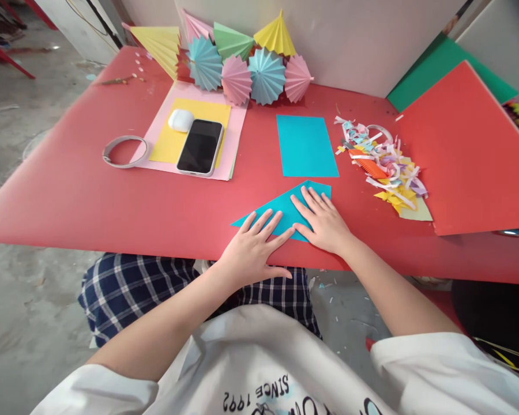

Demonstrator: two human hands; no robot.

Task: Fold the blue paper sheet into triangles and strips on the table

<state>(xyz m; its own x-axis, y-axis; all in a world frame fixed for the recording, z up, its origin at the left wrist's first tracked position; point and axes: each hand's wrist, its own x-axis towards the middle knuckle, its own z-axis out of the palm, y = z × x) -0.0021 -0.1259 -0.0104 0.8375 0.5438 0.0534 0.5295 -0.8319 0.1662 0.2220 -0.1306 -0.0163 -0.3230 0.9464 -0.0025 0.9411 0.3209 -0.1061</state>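
A blue sheet of paper [281, 203], folded over on a slant, lies at the front edge of the red table. My left hand [255, 248] rests on its near left part, palm down with the fingers spread. On the right part of the same sheet my right hand [322, 222] lies flat, fingers apart, covering some of it. The tips of the two hands nearly meet in the middle. Just beyond the folded sheet is a flat blue sheet of paper [308, 146].
Pleated paper fans [267, 75] stand along the back. At left, a phone [201, 147] and a white earbud case [180, 120] sit on yellow and pink paper, beside a roll of tape [125, 152]. Paper scraps [384, 164] and a large red board [471, 155] are at right.
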